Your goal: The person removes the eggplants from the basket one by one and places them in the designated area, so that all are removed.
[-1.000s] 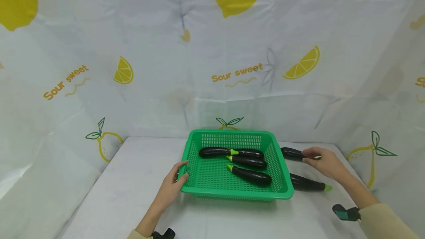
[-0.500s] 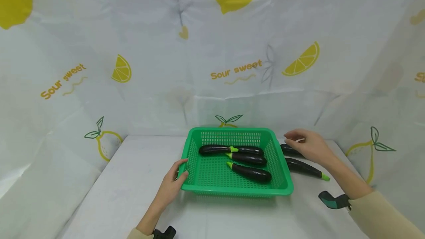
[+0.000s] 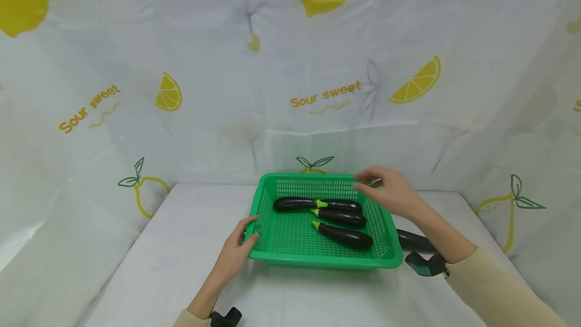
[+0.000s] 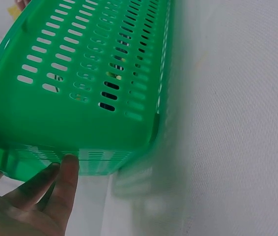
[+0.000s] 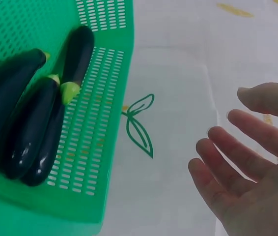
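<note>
Prob. a steady-and-reach step. To do it well, hold green basket (image 3: 324,260) firm by L rim, w/o tipping or sliding it on white table (image 3: 181,256). For fifth eggplant (image 3: 414,240), on table by basket's R wall (can't tell if touching; partly hidden by R forearm (image 3: 442,233)), come in from above, grip round thick body, not stem end, & lift clear of rim. Set down softly beside four eggplants (image 3: 340,217) inside basket: two at far side nearly stem to stem, two nearer at R. Avoid knocking rim, esp. w/ R wrist cam (image 3: 424,265).

Re pose: pinching basket's L edge w/ L hand (image 3: 233,254), fingertips agst outer wall in L wrist view. Gripping nothing w/ R hand (image 3: 392,193): raised by far R corner, fingers spread & slightly bent, thumb apart, not touching basket in R wrist view.
</note>
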The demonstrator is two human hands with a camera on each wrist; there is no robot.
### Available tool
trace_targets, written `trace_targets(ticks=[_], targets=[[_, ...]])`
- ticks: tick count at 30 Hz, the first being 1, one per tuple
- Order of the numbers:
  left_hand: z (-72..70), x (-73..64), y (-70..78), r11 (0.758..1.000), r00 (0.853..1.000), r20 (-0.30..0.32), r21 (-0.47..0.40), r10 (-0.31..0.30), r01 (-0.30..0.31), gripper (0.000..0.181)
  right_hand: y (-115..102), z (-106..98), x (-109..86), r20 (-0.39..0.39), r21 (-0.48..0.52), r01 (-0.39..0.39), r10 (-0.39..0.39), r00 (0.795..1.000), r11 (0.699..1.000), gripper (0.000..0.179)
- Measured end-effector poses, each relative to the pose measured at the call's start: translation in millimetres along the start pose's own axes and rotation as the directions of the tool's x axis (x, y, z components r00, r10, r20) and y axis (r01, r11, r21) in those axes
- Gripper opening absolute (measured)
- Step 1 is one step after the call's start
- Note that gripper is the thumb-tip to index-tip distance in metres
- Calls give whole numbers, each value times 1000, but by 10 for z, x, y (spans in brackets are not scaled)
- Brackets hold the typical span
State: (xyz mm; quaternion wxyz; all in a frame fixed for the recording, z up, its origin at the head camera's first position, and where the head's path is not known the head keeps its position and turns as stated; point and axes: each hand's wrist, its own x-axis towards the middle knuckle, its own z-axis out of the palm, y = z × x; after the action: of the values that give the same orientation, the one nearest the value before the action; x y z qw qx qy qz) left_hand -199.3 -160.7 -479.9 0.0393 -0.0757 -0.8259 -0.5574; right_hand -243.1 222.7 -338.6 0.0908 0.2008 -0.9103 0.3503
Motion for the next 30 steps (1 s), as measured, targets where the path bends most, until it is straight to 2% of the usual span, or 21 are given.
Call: trace_targets(ticks=[8,16,23,30], targets=[[-18,26,-8,1000,1000,3,11,18,-18,45,-146,214,344,54,76,34,-39,998,996,32],[-16,40,-11,1000,1000,8,10,12,-12,45,-268,498,643,79,119,146,-156,985,982,29],[-15,32,-28,1000,1000,-2,16,10,-10,44,-174,784,843,95,141,154,-168,981,978,30],[-3,19,-47,1000,1000,5,16,14,-14,44,13,1118,993,198,136,98,-124,972,986,35]])
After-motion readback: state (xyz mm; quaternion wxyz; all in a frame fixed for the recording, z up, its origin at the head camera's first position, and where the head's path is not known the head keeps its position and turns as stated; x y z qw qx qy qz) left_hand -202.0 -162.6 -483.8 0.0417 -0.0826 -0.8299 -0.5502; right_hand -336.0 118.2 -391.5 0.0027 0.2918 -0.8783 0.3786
